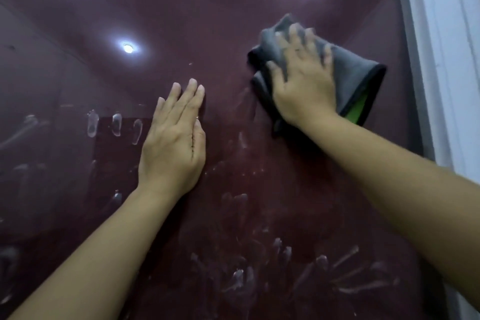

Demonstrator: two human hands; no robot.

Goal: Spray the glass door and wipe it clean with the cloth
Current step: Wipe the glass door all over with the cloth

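The dark glass door fills the view and mirrors ceiling lights. White finger smudges and streaks cover its lower and left parts. My left hand lies flat on the glass near the middle, fingers straight and together. My right hand presses a folded grey cloth with a black hem and a green underside against the glass at the upper right, fingers spread and blurred. No spray bottle is in sight.
A white door frame runs down the right edge, close to the cloth. Reflected lights glare on the upper glass.
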